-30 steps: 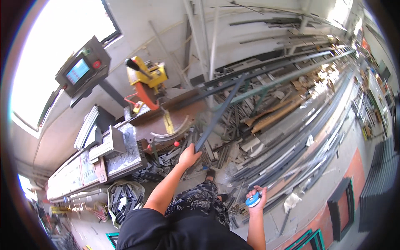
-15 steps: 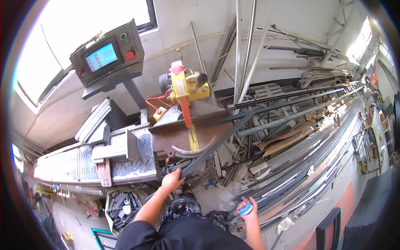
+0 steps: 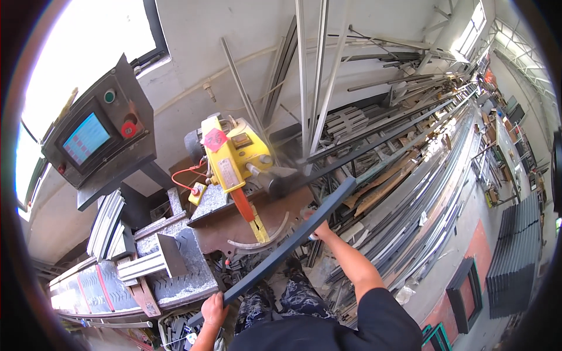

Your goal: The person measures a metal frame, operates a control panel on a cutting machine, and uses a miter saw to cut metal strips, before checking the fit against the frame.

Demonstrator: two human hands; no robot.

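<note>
White wall (image 3: 193,35) and a bright window (image 3: 99,35) back this workshop corner, and metal stock (image 3: 392,234) lies over the floor in more lengths than can be counted. At the left runs a bench (image 3: 196,263), with one yellow saw (image 3: 225,158) at its right end and one control box (image 3: 120,111) above, carrying one lit screen (image 3: 86,139), one green button (image 3: 109,96) and one large red button (image 3: 129,129). Three pale posts (image 3: 302,76) rise in front of the wall, right of the saw. One dark frame (image 3: 458,304) shows at the lower right, near a stack of panels (image 3: 516,257), too close-set to count.

One dark bar (image 3: 275,254) slants between the person's body and the saw, its near end low at the left, its far end out to the right. The left grip (image 3: 215,310) is clenched round it close to the near end. The right grip (image 3: 321,229) is at the bar nearer the far end, partly hidden behind it, so I cannot tell how tightly it closes.

Judging by the pose, the step in hand is handling the bar in front of the saw; it does not look seated there. The next move seems to call for steady support at both ends, keeping the bar clear of the saw's black knob (image 3: 276,187).
</note>
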